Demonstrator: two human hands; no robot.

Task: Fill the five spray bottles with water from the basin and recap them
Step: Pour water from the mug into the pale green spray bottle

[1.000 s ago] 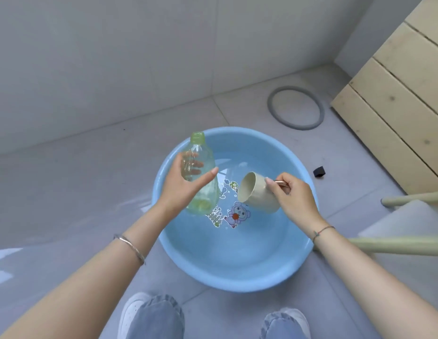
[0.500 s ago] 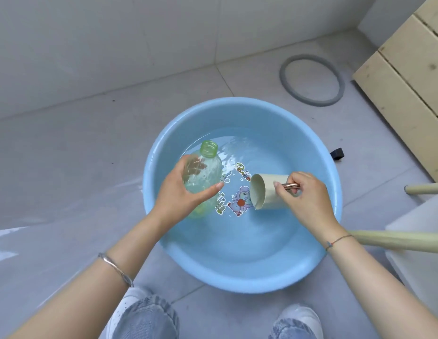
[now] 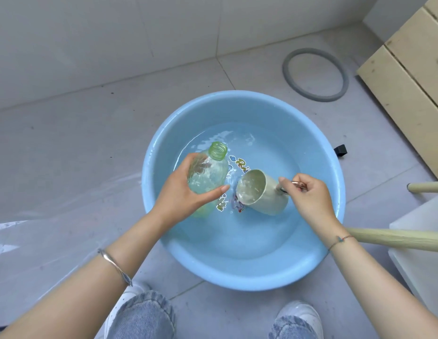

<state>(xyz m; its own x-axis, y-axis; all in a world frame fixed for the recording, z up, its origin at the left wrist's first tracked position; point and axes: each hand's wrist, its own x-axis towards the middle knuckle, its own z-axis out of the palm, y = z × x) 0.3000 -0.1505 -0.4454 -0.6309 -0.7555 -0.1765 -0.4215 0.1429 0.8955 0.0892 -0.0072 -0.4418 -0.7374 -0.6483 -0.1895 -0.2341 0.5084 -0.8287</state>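
- Gripping the bottle point(image 3: 209, 176) round its body, the left hand point(image 3: 186, 192) has its fingers behind and its thumb across the front; over the past second it has brought the bottle down from upright to a lean over the water, open neck pointing up and away.
- The bottle is clear, thin plastic with a green threaded neck and no cap; a little liquid seems to sit at its low end, so I judge it far from full.
- The basin point(image 3: 154, 152) is round, smooth, pale-blue plastic with cartoon stickers on its floor; the shallow water in it ripples around the cup.
- The cup point(image 3: 262, 194), matt beige and cylindrical, lay with its mouth sideways a moment ago; now the mouth is turned upward toward the bottle, with water glinting inside; the scoop looks done and the pour comes next, into a narrow neck, so some spilling is likely.
- The right hand point(image 3: 308, 199) pinches the cup's thin metal handle between curled fingers and thumb.
- Farther right, a pale wooden pole point(image 3: 396, 238) juts in from the edge; a grey rubbery ring point(image 3: 290, 77) lies beyond the basin; no other bottles or caps are in view.
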